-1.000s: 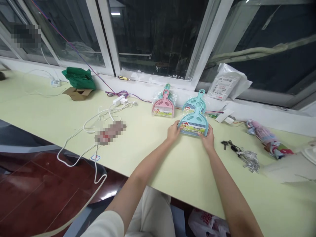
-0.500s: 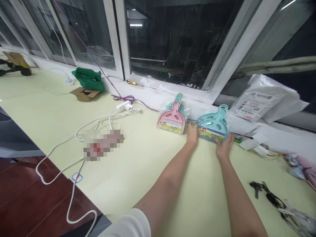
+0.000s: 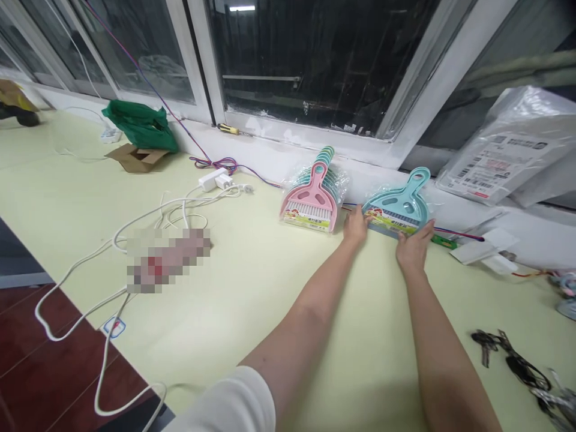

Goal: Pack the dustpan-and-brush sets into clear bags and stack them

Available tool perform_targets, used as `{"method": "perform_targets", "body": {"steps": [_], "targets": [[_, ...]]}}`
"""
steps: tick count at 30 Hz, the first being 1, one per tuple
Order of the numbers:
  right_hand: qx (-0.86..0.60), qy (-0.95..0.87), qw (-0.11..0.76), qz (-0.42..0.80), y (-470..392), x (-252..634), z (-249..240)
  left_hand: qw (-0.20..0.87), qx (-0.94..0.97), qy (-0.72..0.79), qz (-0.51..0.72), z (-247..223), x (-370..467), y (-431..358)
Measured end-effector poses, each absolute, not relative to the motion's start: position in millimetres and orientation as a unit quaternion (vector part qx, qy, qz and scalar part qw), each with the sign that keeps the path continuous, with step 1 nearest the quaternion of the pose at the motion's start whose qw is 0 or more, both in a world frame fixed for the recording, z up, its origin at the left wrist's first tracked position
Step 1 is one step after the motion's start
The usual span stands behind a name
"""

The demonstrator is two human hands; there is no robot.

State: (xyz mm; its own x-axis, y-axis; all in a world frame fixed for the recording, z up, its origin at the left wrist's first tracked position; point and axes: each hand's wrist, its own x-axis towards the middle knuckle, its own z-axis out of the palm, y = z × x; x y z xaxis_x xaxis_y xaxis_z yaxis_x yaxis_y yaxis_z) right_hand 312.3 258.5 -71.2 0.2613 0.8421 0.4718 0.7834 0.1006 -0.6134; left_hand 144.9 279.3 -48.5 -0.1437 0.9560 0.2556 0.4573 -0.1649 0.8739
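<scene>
A teal dustpan and brush set (image 3: 398, 207) in clear wrap leans against the white ledge below the window. My left hand (image 3: 355, 227) grips its left edge, and my right hand (image 3: 414, 246) holds its lower right edge with the thumb in front. Just left of my left hand, a stack of wrapped dustpan sets (image 3: 310, 201), a pink one in front and teal ones behind, rests against the same ledge. The fingertips behind the teal set are hidden.
White cables (image 3: 155, 210) and a pixelated patch lie on the yellow table (image 3: 252, 288) at left. Further back are an open cardboard box (image 3: 137, 157), a green bag (image 3: 139, 125) and a screwdriver (image 3: 228, 129). Right are a plastic package (image 3: 499, 162) and keys (image 3: 486, 342).
The view has shifted, and the wrapped sets look closer. The teal set now stands more neatly together between my hands, which still hold it.
</scene>
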Motion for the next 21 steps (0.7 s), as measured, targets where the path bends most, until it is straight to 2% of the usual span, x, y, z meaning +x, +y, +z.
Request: {"method": "perform_targets", "body": {"steps": [6, 11, 13, 16, 19, 21], "targets": [[-0.718, -0.575, 0.389, -0.048, 233, 295, -50, 0.224, 0.599, 0.570, 0.516, -42, 136, 248], [-0.677, -0.626, 0.367, -0.125, 186, 273, -29, 0.153, 0.705, 0.483, 0.497, -29, 123, 171], [-0.653, -0.636, 0.394, -0.122, 158, 260, -22, 0.130, 0.743, 0.448, 0.480, -24, 115, 135], [-0.568, -0.659, 0.483, -0.098, 102, 232, 2, 0.096, 0.739, 0.459, 0.483, -15, 92, 95], [-0.414, -0.704, 0.574, -0.064, 26, 198, 50, 0.056, 0.649, 0.545, 0.529, 1, 49, 85], [-0.310, -0.736, 0.601, -0.015, -35, 179, 89, 0.033, 0.586, 0.602, 0.542, 13, 12, 94]]}}
